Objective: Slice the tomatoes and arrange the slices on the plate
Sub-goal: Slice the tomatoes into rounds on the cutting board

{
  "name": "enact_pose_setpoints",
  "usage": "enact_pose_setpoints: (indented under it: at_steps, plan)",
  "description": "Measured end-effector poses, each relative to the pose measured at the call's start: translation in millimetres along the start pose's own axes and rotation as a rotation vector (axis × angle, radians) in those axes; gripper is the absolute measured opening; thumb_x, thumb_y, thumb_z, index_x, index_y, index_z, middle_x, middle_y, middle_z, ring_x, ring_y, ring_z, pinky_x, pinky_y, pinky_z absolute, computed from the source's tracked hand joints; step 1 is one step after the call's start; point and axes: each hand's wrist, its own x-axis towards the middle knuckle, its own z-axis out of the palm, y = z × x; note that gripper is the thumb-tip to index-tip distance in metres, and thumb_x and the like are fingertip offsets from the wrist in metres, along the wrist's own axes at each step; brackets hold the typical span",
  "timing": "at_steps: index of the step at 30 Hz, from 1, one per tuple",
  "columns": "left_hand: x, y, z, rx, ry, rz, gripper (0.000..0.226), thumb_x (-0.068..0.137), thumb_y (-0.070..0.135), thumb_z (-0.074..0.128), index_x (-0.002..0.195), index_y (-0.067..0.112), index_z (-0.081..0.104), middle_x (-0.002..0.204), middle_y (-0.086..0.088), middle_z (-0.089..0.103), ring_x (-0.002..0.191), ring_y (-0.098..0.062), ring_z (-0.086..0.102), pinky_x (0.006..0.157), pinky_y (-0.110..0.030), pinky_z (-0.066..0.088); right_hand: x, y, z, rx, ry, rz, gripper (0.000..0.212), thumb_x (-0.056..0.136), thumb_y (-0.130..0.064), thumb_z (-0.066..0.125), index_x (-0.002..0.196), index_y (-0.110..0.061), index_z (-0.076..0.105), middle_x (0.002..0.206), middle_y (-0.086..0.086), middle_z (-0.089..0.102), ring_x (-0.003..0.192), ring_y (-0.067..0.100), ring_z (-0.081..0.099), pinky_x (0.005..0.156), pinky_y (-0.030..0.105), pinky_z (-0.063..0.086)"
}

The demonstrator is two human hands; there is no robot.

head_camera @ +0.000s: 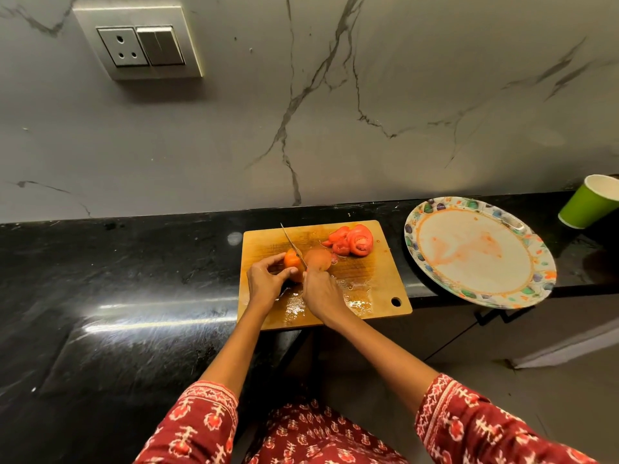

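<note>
On a wooden cutting board [368,289] lie an orange tomato [292,261], a second tomato [318,259] right of it, and a pile of red tomato slices [353,241] at the far right corner. My left hand [266,279] holds the orange tomato with curled fingers. My right hand [321,293] grips the handle of a knife [292,244]; its blade runs between the two tomatoes, against the orange one. A round patterned plate [479,252] with red juice smears and no slices sits to the right of the board.
The board rests on a black stone counter [117,279] that ends at a marble wall [301,112]. The plate overhangs the counter's front edge. A green paper cup [591,202] stands at the far right. A socket and switch panel [140,45] is on the wall.
</note>
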Motion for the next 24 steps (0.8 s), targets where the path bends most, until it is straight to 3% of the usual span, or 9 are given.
enact_pose_setpoints:
  at_steps: [3,8,14,20,24]
  plan:
    - [1,2,1,0.022,-0.001,0.009,0.043,0.072,0.007,0.076,0.113,0.0,0.064,0.112,-0.015,0.066,0.103,-0.019,0.06,0.088,-0.024,0.047,2,4,-1,0.02,-0.007,-0.008,0.03,0.103,-0.021,0.029,0.121,-0.002,0.044,0.105,0.023,0.063,0.098,0.039,0.06,0.07,0.037,0.039]
    - [2,-2,0,0.006,-0.012,0.001,0.043,0.073,0.005,0.075,0.113,-0.001,0.063,0.113,-0.016,0.065,0.105,-0.023,0.062,0.092,-0.031,0.049,-20,16,8,0.013,-0.022,-0.018,0.031,0.103,-0.024,0.027,0.112,-0.001,0.046,0.102,0.021,0.059,0.094,0.035,0.056,0.065,0.034,0.031]
    - [-1,-2,-2,-0.014,-0.011,0.007,0.042,0.073,0.004,0.074,0.113,-0.001,0.063,0.112,-0.016,0.066,0.1,-0.015,0.06,0.085,-0.02,0.046,-8,7,11,0.063,-0.018,0.002,0.03,0.103,-0.022,0.028,0.111,0.001,0.047,0.103,0.024,0.059,0.096,0.037,0.055,0.065,0.034,0.03]
    - [-2,2,0,-0.003,0.006,0.01,0.041,0.072,0.002,0.075,0.111,-0.001,0.065,0.109,-0.016,0.067,0.097,-0.014,0.059,0.085,-0.021,0.046,8,1,10,0.055,-0.039,0.037,0.03,0.103,-0.021,0.029,0.111,-0.001,0.05,0.105,0.024,0.061,0.1,0.039,0.057,0.068,0.034,0.036]
    - [-2,-3,-1,-0.013,0.014,0.021,0.04,0.071,0.001,0.076,0.109,-0.001,0.065,0.107,-0.015,0.068,0.096,-0.014,0.061,0.084,-0.02,0.047,-5,10,14,0.032,-0.064,0.02,0.03,0.102,-0.02,0.03,0.115,0.0,0.047,0.109,0.024,0.059,0.104,0.037,0.054,0.069,0.033,0.032]
